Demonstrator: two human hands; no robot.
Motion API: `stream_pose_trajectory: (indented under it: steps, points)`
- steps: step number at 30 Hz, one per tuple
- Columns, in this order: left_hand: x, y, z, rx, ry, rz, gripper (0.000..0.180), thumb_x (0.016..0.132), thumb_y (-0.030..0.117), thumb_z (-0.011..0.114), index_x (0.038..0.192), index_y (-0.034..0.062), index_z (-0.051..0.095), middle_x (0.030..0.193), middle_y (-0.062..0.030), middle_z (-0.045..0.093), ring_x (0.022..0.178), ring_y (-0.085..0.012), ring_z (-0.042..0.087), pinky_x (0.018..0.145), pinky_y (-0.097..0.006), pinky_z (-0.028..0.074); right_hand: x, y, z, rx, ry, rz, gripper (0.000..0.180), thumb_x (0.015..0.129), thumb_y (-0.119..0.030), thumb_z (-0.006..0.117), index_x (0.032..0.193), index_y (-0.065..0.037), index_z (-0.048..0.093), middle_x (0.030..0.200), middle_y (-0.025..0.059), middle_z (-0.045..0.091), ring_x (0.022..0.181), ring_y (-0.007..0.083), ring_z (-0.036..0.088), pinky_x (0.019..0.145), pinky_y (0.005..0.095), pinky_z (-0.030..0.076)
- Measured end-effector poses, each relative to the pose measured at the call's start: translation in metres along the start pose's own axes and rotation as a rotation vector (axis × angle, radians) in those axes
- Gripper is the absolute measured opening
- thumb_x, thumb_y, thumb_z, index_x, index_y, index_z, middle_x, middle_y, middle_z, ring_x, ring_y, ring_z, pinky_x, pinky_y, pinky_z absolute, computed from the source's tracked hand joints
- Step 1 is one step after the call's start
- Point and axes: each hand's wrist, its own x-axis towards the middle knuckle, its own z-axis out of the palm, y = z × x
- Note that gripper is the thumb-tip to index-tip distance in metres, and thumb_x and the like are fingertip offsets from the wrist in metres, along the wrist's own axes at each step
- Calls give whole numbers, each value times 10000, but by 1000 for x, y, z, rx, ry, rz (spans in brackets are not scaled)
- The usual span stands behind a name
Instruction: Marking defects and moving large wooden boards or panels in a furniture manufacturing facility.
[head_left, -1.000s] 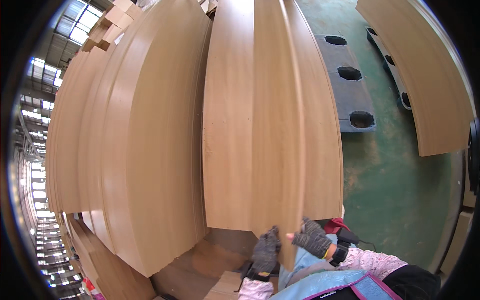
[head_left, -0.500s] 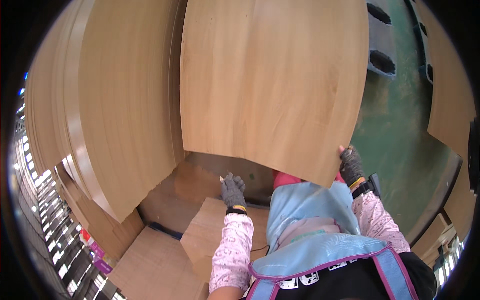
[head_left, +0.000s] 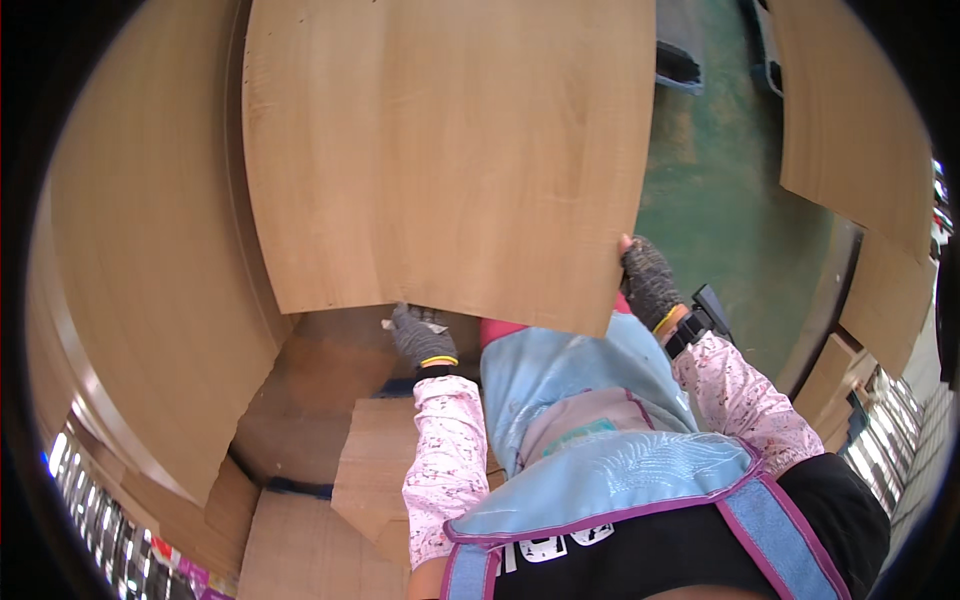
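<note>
A large light wood-grain board (head_left: 440, 160) stretches out in front of me, its near edge close to my lap. My right hand (head_left: 650, 280), in a grey fingerless glove, is closed on the board's right edge near the corner, thumb on top. At the near edge, my left hand (head_left: 420, 337), gloved in grey too, has its thumb against the board and its fingers curled partly beneath it. Across those fingers shows a thin whitish strip (head_left: 436, 327), too small to name. A pale blue apron (head_left: 575, 375) covers my lap beneath the board's near corner.
Tall stacked wood-grain boards (head_left: 150, 230) stand along the left. Brown cardboard (head_left: 300, 545) lies at the lower left. To the right is green floor (head_left: 740, 240), with more boards (head_left: 850, 130) beyond it and a dark-ended padded support (head_left: 680, 60) at the top.
The view has shifted, so board and stacks appear further left. My left hand has come up from below to the board's near edge. My right hand keeps its hold on the right edge.
</note>
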Motion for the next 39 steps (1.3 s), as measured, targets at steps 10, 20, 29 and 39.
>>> stream_pose_trajectory:
  steps: [10, 20, 29, 39]
  points:
    - [18, -8, 6, -122, -77, 47, 247, 924, 284, 514, 1115, 128, 517, 1073, -79, 613, 958, -225, 589, 810, -363, 513, -31, -62, 19, -285, 134, 6, 401, 935, -429, 529, 913, -32, 579, 784, 125, 591, 696, 237, 569, 650, 354, 473]
    - [-3, 22, 20, 140, -93, 325, 330, 939, 283, 560, 1190, 79, 497, 961, -87, 627, 573, -157, 566, 376, -255, 389, -29, -70, 2, -131, 184, -19, 351, 930, -379, 555, 802, -52, 558, 639, 71, 504, 566, 181, 501, 545, 358, 435]
    - [-79, 80, 43, 141, -161, 577, 431, 985, 394, 431, 1186, 28, 542, 946, -117, 654, 710, -206, 621, 561, -320, 513, -44, -86, -14, -124, 166, -143, 404, 921, -429, 540, 845, -38, 606, 672, 141, 574, 612, 263, 571, 588, 399, 456]
    - [-252, 11, 126, -14, -953, 408, 446, 985, 386, 414, 1199, 10, 521, 1072, -190, 600, 975, -283, 591, 783, -417, 532, -95, -94, -197, -96, 168, -461, 501, 859, -423, 606, 1130, -3, 570, 1065, 228, 621, 1012, 371, 593, 874, 423, 458]
